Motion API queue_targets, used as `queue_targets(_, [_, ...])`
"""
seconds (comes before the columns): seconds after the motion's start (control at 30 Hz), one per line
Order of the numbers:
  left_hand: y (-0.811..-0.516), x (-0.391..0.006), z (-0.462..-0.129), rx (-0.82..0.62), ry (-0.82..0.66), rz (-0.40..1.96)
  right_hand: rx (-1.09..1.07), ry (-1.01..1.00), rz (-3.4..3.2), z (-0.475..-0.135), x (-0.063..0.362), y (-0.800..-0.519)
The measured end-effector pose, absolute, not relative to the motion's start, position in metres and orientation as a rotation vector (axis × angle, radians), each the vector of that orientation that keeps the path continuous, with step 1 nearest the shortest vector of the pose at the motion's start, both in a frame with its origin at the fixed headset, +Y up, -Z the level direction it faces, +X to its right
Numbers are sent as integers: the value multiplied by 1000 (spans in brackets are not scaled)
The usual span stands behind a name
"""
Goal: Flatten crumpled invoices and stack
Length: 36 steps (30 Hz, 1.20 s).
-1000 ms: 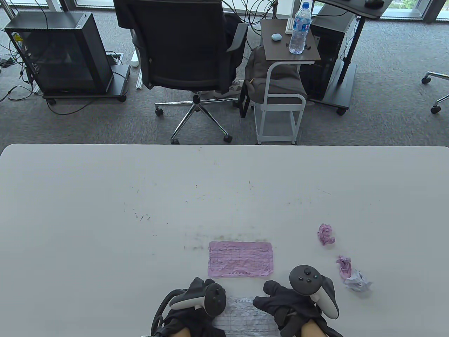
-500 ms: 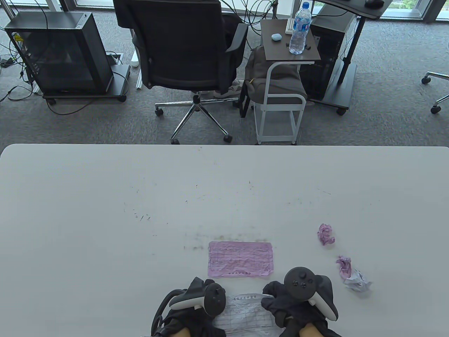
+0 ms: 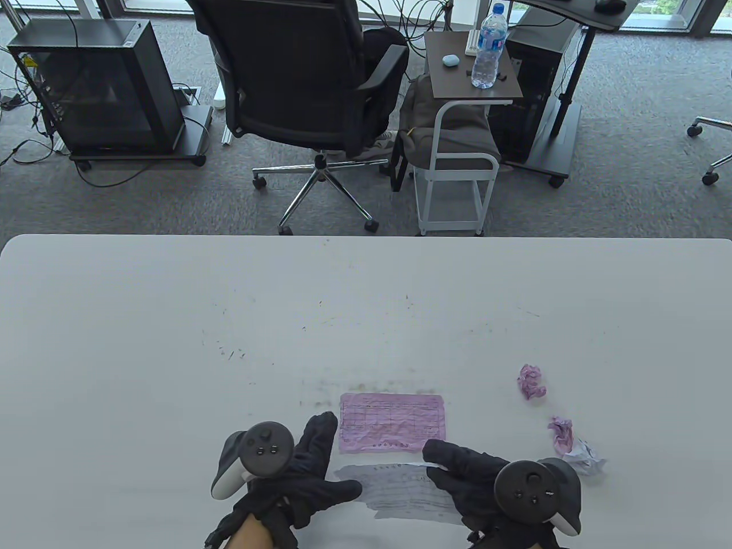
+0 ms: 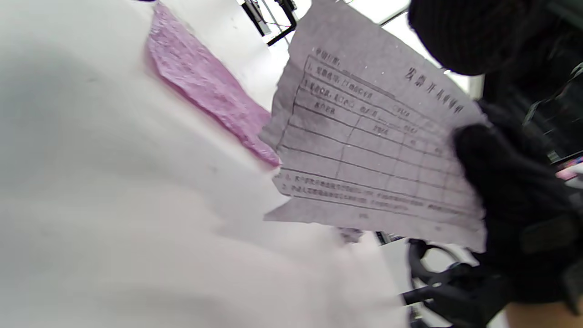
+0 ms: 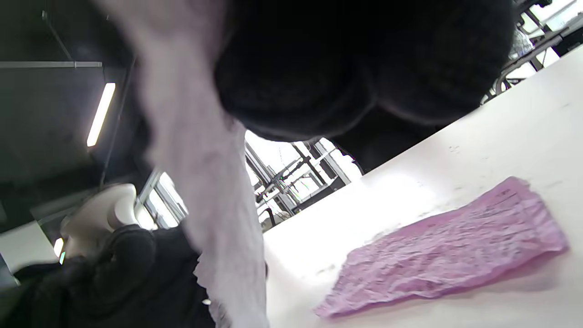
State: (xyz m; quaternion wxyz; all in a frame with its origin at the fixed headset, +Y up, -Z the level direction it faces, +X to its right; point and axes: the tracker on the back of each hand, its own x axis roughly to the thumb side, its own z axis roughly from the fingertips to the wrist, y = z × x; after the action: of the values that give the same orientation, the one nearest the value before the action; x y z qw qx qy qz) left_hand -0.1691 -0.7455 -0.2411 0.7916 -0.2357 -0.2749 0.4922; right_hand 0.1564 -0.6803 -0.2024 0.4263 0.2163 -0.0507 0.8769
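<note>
One pink invoice (image 3: 392, 422) flat; white invoice (image 3: 409, 490) lifted, pinched by right hand (image 3: 486, 486); left hand (image 3: 297, 474) open; three crumpled balls (image 3: 532, 382) remain right.

A gloved hand (image 4: 510, 200) holds a white invoice (image 4: 369, 150) above a pink invoice (image 4: 205, 86).

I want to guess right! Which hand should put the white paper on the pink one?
Probably the right hand: it pinches the white invoice beside the flattened pink invoice, while the left hand looks spread open.

On the table (image 3: 171, 320) lie 2 flattened invoices, 1 pink (image 3: 392, 422) and 1 white (image 3: 403, 493), plus 3 crumpled balls (image 3: 532, 382).
</note>
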Motion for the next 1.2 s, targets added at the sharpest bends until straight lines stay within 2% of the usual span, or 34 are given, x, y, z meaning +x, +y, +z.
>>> queue_targets(0.07, [-750,-173,-242,-519,-598,1272,438,-75,1988,-205,164,-684])
queue_targets(0.17, [-760,-166,-238,-673,-632,1587,300,-18,1809,-208,171,-694])
queue_targets(0.27, [-758,-156,-235,-652,-613,1658,231,-13,1839,-208,174,-699])
queue_targets(0.57, [-735,-155,-232,-346,-568,1361,154,-44,2013,-212,174,-704])
queue_targets(0.7, [-725,-150,-230,-291,-555,1229,136,-75,2065,-212,175,-704])
queue_targets(0.8, [-715,-145,-227,-238,-558,1047,122,-64,2114,-212,173,-707])
queue_targets(1.07, [-698,-132,-234,-230,-550,716,171,-11,2312,-230,160,-692])
queue_targets(1.2, [-708,-128,-247,-253,-502,643,175,10,2465,-253,155,-698])
